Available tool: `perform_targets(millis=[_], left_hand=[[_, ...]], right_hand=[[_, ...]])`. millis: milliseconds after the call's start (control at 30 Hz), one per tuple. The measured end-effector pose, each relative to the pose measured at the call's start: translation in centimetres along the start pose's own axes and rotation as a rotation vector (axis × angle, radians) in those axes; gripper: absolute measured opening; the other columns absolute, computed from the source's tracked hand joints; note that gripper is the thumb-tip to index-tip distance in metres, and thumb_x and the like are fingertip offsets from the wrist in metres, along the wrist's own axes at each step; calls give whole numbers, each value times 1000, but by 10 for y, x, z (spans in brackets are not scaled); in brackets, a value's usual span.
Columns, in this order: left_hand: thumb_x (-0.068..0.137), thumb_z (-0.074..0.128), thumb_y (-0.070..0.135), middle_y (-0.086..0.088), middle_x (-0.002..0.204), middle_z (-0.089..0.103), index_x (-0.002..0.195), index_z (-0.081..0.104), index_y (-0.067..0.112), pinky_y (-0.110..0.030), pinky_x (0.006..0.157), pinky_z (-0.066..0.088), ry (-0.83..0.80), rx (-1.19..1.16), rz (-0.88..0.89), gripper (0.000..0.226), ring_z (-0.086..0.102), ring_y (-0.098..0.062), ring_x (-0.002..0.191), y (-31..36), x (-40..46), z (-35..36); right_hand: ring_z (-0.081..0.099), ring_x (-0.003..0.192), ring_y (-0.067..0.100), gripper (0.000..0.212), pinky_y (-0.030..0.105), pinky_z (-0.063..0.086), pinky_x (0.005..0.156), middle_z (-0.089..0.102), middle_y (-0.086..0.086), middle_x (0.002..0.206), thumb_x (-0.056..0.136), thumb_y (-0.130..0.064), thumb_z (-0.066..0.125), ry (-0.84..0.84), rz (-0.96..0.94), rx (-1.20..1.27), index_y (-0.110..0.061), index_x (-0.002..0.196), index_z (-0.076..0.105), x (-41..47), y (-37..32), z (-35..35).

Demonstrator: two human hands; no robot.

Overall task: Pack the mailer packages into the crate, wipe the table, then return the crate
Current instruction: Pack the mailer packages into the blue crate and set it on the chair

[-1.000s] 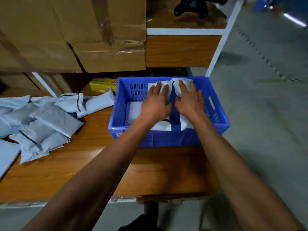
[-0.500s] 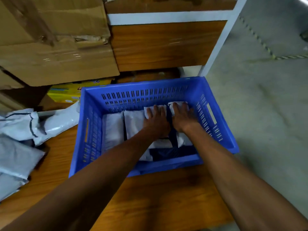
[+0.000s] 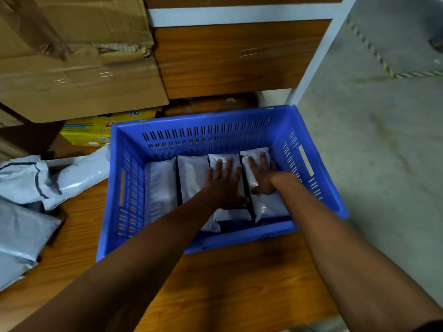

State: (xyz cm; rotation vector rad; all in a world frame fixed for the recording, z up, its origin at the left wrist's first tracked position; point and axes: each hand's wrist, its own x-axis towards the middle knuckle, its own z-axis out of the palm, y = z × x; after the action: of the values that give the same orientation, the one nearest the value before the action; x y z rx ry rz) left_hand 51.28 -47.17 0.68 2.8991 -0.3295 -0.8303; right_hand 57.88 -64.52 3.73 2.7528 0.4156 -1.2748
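I see both hands flat inside the blue slotted plastic crate (image 3: 199, 137) on the wooden table (image 3: 239, 283): left hand (image 3: 224, 182) and right hand (image 3: 262, 179), fingers straight, each pressing a white plastic mailer package (image 3: 268, 207). More grey mailers (image 3: 28, 188) lie on the table left of the crate.

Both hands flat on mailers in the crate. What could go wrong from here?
1. The blue crate sits at the table's right edge; pressing with the left hand and right hand may nudge it off.
2. The four mailers in the crate fill the floor row; the pile of loose mailers must be stacked and may slide.
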Motion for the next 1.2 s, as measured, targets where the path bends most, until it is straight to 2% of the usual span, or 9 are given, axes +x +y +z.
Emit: perform_targets(millis=[133,233,300,367,500,600,700,967,1200], left_hand=[[101,44,74,-14,174,-25,168,-14,18,-63,129,2,-7,-36,-3,105,-14,-42,161,-2,-10,-18],[107,45,61,-14,177,-3,170,-1,14,-57,130,16,90,-115,-22,91,8,-37,163,-7,-39,-39],[108,50,53,-16,175,19,168,16,10,-55,125,30,220,-222,-29,81,25,-39,158,-9,-72,-46],[107,54,49,-16,167,35,163,33,11,-56,117,42,352,-273,-53,71,38,-39,150,-13,-110,-45],[107,52,44,-12,154,49,157,45,19,-55,102,52,507,-315,-141,56,49,-38,136,-12,-203,-31],[99,47,47,-10,135,60,144,56,20,-56,89,56,687,-376,-166,54,59,-37,121,-17,-275,-9],[100,49,44,-9,127,64,137,61,18,-50,88,56,812,-418,-230,47,62,-35,115,-34,-335,21],[101,54,36,-10,126,66,134,63,17,-45,93,53,845,-475,-478,40,63,-35,115,-124,-427,95],[102,56,33,-15,137,56,143,55,13,-54,97,50,685,-425,-765,46,51,-39,128,-245,-462,141]], right_hand=[[-6,161,45,99,56,18,127,-35,9,170,107,-40,58,110,-22,61,-31,165,-22,-23,-9,-10],[25,156,41,71,51,35,121,13,18,174,109,-28,54,326,-85,129,-15,168,16,-55,-21,-12],[43,143,39,54,50,46,109,44,20,158,107,-25,55,538,-149,167,-9,157,41,-84,-38,-4],[51,134,36,45,46,50,101,55,17,146,106,-21,56,691,-206,242,-8,149,51,-116,-63,10],[54,128,32,37,47,52,99,58,12,141,108,-24,54,831,-332,328,-13,144,55,-173,-118,44],[60,114,34,29,50,56,90,64,12,125,103,-20,58,937,-478,344,-12,131,64,-203,-161,71],[62,104,37,23,49,55,88,66,14,111,97,-12,63,1021,-609,362,-10,119,68,-223,-205,96],[64,104,33,23,48,55,91,64,11,111,97,-12,61,989,-837,336,-11,119,68,-242,-329,142],[59,112,31,33,47,51,93,55,8,124,101,-20,61,743,-805,196,-15,133,59,-191,-445,149]])
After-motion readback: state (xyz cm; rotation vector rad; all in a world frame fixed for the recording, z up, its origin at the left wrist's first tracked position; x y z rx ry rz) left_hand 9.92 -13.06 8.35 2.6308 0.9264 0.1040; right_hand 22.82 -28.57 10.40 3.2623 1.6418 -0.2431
